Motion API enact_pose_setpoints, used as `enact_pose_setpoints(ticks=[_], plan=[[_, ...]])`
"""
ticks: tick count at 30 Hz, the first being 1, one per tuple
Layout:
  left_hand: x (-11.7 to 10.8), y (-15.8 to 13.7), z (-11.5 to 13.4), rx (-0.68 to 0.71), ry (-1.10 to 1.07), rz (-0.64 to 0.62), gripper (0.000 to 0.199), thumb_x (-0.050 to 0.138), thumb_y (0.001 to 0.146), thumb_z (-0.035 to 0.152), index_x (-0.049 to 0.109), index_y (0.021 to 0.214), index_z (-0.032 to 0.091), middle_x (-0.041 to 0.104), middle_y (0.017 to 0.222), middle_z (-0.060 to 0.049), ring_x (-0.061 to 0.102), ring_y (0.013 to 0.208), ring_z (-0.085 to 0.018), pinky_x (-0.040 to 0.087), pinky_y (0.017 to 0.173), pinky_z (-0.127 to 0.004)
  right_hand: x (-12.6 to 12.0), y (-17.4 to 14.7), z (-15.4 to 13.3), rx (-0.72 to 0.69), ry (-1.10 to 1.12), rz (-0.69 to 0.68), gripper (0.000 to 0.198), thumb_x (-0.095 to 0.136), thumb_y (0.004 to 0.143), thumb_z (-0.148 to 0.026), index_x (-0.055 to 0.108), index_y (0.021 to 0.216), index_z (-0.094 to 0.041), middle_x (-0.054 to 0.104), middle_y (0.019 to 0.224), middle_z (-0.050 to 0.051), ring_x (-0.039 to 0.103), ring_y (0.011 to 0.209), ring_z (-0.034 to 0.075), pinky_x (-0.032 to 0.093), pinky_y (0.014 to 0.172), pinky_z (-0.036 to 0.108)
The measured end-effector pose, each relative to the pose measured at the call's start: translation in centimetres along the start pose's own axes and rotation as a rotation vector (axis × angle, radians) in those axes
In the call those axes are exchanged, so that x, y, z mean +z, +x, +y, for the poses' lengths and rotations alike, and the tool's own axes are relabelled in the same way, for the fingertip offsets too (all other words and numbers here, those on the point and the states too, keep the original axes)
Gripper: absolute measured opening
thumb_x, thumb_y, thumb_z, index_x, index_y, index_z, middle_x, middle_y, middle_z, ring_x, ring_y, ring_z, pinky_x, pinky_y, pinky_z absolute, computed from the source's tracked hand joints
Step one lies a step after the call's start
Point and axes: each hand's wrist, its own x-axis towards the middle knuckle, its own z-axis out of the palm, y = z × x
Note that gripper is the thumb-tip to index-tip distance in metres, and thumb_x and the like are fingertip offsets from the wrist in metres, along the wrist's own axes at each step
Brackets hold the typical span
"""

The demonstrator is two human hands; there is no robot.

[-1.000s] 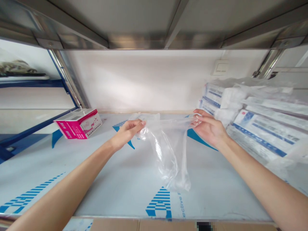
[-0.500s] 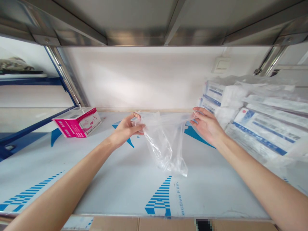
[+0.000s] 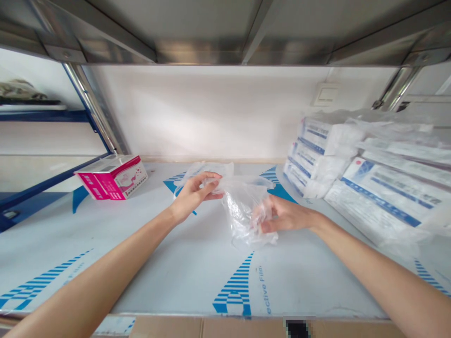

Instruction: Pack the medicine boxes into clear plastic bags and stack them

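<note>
A clear plastic bag hangs crumpled between my two hands, above the film-covered shelf. My left hand pinches its upper left part between thumb and fingers. Lower down, on the bag's right side, my right hand is closed on the plastic, its fingertips partly behind the see-through film. Another flat piece of clear plastic shows behind my left hand; whether it belongs to the same bag I cannot tell.
A pink and white box stands at the left. On the right are stacked white-and-blue packages in clear wrapping. A metal shelf hangs low overhead, and a wall with a switch closes off the back.
My right hand has moved from the bag's upper right corner down and left to its lower part. My left hand has shifted slightly right, and the bag is more bunched.
</note>
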Motion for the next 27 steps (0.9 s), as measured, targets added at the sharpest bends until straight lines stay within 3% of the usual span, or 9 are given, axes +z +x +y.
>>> enact_pose_setpoints(ticks=[3, 6, 9, 11, 14, 16, 20, 25, 27], plan=[[0.3, -0.6, 0.1, 0.125, 0.247, 0.102, 0.046, 0.066, 0.088, 0.045, 0.058, 0.128, 0.025, 0.051, 0.135, -0.01, 0.065, 0.096, -0.021, 0.059, 0.088, -0.045, 0.2, 0.4, -0.1, 0.04, 0.026, 0.002, 0.025, 0.077, 0.079, -0.043, 0.075, 0.076, -0.019, 0.067, 0.061, 0.0, 0.057, 0.051, 0.011, 0.043, 0.049, 0.024], [0.6, -1.4, 0.5, 0.428, 0.66, 0.27, 0.036, 0.063, 0.089, 0.038, 0.062, 0.124, 0.026, 0.044, 0.143, -0.012, 0.059, 0.112, -0.027, 0.05, 0.1, -0.048, -0.2, 0.7, 0.1, -0.031, 0.11, 0.238, 0.031, 0.072, 0.084, -0.045, 0.07, 0.068, -0.019, 0.065, 0.06, 0.0, 0.058, 0.052, 0.011, 0.046, 0.051, 0.025], [1.4, -2.2, 0.5, 0.618, 0.809, 0.077, 0.03, 0.063, 0.09, 0.03, 0.064, 0.119, 0.024, 0.055, 0.133, -0.012, 0.053, 0.123, -0.029, 0.043, 0.108, -0.046, -0.5, 0.7, 0.6, -0.039, 0.168, 0.37, 0.023, 0.077, 0.082, -0.042, 0.07, 0.079, -0.02, 0.071, 0.072, 0.001, 0.067, 0.067, 0.015, 0.053, 0.065, 0.028], [2.0, -2.4, 0.2, 0.607, 0.774, -0.075, 0.036, 0.063, 0.089, 0.026, 0.061, 0.125, 0.025, 0.063, 0.124, -0.01, 0.056, 0.119, -0.027, 0.044, 0.106, -0.044, -0.4, 0.7, 0.9, -0.024, 0.244, 0.375, 0.022, 0.08, 0.079, -0.039, 0.069, 0.089, -0.022, 0.072, 0.079, 0.0, 0.07, 0.074, 0.016, 0.055, 0.071, 0.03], [2.6, -2.5, -0.7, 0.508, 0.648, -0.134, 0.039, 0.063, 0.089, 0.022, 0.06, 0.128, 0.027, 0.07, 0.106, -0.006, 0.064, 0.101, -0.023, 0.049, 0.096, -0.039, -0.2, 0.6, 0.9, -0.012, 0.321, 0.312, 0.024, 0.078, 0.081, -0.036, 0.066, 0.097, -0.024, 0.071, 0.078, -0.002, 0.07, 0.072, 0.016, 0.056, 0.069, 0.029], [2.8, -2.4, -1.1, 0.475, 0.592, -0.128, 0.035, 0.064, 0.089, 0.021, 0.062, 0.123, 0.027, 0.07, 0.097, -0.004, 0.066, 0.092, -0.021, 0.05, 0.091, -0.037, 0.0, 0.6, 0.8, -0.001, 0.353, 0.281, 0.024, 0.077, 0.082, -0.036, 0.066, 0.1, -0.024, 0.07, 0.075, -0.002, 0.069, 0.069, 0.015, 0.055, 0.067, 0.028], [2.9, -2.4, -1.5, 0.455, 0.518, -0.114, 0.03, 0.066, 0.088, 0.022, 0.059, 0.117, 0.025, 0.07, 0.105, -0.006, 0.068, 0.095, -0.019, 0.053, 0.09, -0.034, 0.2, 0.5, 0.4, -0.01, 0.384, 0.227, 0.027, 0.075, 0.085, -0.039, 0.066, 0.106, -0.023, 0.069, 0.075, -0.002, 0.068, 0.071, 0.014, 0.054, 0.071, 0.027], [3.1, -2.4, -1.2, 0.396, 0.431, -0.004, 0.017, 0.066, 0.087, 0.021, 0.057, 0.1, 0.023, 0.069, 0.088, -0.002, 0.069, 0.081, -0.017, 0.055, 0.08, -0.03, 0.0, 0.1, -0.1, -0.052, 0.431, 0.124, 0.075, 0.084, 0.075, -0.027, 0.047, 0.14, -0.033, 0.066, 0.078, -0.005, 0.065, 0.069, 0.015, 0.056, 0.067, 0.031], [2.9, -2.3, -1.0, 0.372, 0.404, 0.044, 0.015, 0.07, 0.084, 0.024, 0.056, 0.089, 0.022, 0.066, 0.08, 0.0, 0.068, 0.075, -0.016, 0.054, 0.074, -0.029, -0.4, 0.0, -0.2, -0.027, 0.444, 0.153, 0.074, 0.083, 0.074, -0.023, 0.05, 0.14, -0.033, 0.064, 0.077, -0.005, 0.063, 0.068, 0.014, 0.056, 0.065, 0.03]])
